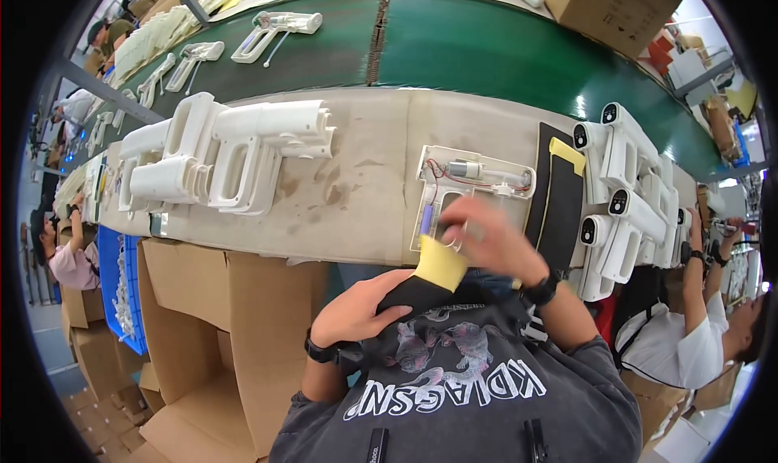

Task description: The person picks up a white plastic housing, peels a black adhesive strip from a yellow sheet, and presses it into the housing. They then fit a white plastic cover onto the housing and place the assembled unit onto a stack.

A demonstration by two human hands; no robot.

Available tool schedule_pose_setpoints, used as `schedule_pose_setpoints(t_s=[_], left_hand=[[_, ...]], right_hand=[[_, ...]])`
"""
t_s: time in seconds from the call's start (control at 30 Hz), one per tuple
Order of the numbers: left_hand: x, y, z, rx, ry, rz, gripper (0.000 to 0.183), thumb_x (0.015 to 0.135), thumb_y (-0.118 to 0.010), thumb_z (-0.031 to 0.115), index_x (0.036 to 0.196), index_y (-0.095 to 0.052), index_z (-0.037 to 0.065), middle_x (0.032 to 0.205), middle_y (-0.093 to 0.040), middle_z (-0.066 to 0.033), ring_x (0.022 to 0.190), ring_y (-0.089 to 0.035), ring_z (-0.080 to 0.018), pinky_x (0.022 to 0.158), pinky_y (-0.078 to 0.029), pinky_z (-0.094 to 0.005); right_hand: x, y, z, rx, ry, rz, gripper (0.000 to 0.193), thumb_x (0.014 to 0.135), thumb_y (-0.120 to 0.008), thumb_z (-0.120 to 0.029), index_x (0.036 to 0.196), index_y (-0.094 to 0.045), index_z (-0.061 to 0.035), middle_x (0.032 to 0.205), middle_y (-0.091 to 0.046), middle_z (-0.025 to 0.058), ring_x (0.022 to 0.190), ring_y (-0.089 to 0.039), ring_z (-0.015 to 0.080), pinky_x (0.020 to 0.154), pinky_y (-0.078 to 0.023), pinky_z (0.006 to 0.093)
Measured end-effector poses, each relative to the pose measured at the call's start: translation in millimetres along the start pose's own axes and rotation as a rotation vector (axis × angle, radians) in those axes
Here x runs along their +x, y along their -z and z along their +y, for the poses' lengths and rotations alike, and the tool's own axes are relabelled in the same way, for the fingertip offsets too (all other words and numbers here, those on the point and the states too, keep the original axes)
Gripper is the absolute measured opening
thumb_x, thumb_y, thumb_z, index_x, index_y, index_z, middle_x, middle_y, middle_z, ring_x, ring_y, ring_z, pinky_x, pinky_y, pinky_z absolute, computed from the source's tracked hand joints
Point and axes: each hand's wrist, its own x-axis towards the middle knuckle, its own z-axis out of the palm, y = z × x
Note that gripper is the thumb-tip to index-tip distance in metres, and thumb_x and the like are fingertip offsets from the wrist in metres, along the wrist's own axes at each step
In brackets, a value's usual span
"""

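Note:
My left hand (356, 309) is closed on a black foam sheet with yellow backing paper (442, 265), held at the table's front edge before my chest. Blurred by motion, my right hand (494, 240) is just above the sheet, its fingers curled together. A small dark spot shows at those fingertips; what it is I cannot make out. Partly under this hand lies an open white gun-shaped housing half (519, 179). Inside it are a silver motor (463, 169), red wires and a purple cylindrical cell (426, 218).
Right of the housing lie black sheets (559, 204) with a yellow strip, beside piled white devices (620, 179). Stacked white shells (235, 151) are at left. Beyond runs a green conveyor (486, 38) carrying housings. Cardboard boxes (267, 325) stand below left. Other people work on both sides.

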Motion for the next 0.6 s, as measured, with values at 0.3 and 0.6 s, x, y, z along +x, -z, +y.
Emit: schedule_pose_setpoints(t_s=[0.3, 0.6], left_hand=[[3, 5, -12, -0.211, 0.102, 0.188, 0.062, 0.091, -0.073, 0.011, 0.145, -0.042, 0.000, 0.123, -0.065, -0.0182, 0.113, -0.064, -0.0277, 0.099, -0.048, -0.0365], [-1, -7, -18, -0.541, 0.157, 0.328, 0.060, 0.093, -0.072, 0.008, 0.144, -0.042, -0.002, 0.130, -0.061, -0.0114, 0.118, -0.057, -0.0168, 0.103, -0.045, -0.0327]], right_hand=[[26, 39, 60, -0.459, -0.054, 0.217, 0.021, 0.089, -0.072, -0.007, 0.108, -0.068, 0.0007, 0.103, -0.063, 0.0128, 0.090, -0.064, 0.0318, 0.077, -0.053, 0.0384], [33, 33, 70, -0.547, -0.030, 0.133, 0.019, 0.088, -0.072, -0.009, 0.105, -0.069, 0.0006, 0.102, -0.064, 0.0119, 0.099, -0.062, 0.0331, 0.083, -0.052, 0.0419]])
